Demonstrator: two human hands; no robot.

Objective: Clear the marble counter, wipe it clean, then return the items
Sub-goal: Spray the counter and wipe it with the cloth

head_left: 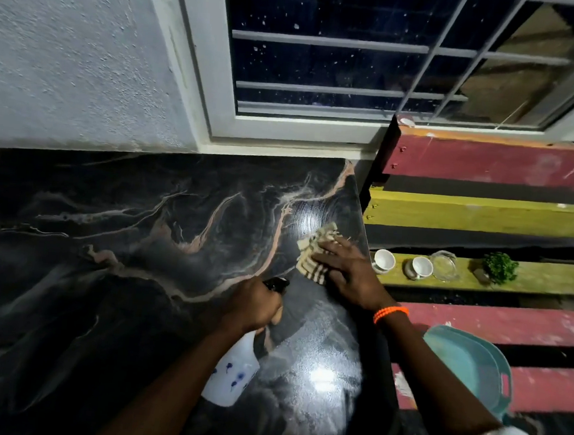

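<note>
The black marble counter (112, 238) with pink veins fills the left and middle of the head view. My left hand (254, 304) grips a white spray bottle (232, 371) with blue flower prints and a black nozzle, held over the counter. My right hand (350, 273) lies flat on a beige striped cloth (314, 247) pressed to the counter near its right edge. Fine spray mist shows on the marble below my hands. Two white cups (384, 261) (420, 267), a glass ashtray (445, 265) and a small green plant (499, 267) stand on a painted wooden bench to the right.
The slatted bench (523, 164) painted red, yellow and green runs along the counter's right side. A teal plastic basin (469, 369) sits on it near my right forearm. A barred window (342, 67) and a rough white wall (68, 56) stand behind the counter.
</note>
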